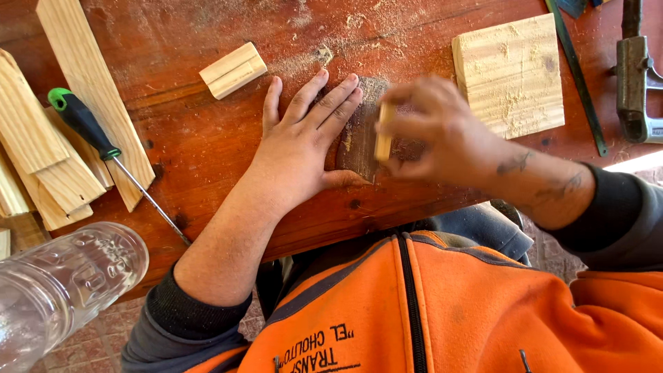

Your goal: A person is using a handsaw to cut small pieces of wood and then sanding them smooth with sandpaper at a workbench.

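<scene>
Fingers of the right hand [435, 131] are closed on a small pale wooden stick [383, 138], its long axis upright, standing on a dark flat sandpaper sheet [359, 148] on the reddish wooden surface [207, 138]. The left hand [307, 141] lies just to its left, fingers spread flat, pressing the sheet's edge

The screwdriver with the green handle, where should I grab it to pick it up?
Grab the screwdriver by its fat black and green handle, coming from above on the open side toward the red table. The handle rests on the wood strips, so fingers can wrap it; the thin metal shaft is slippery and pointed.
</scene>
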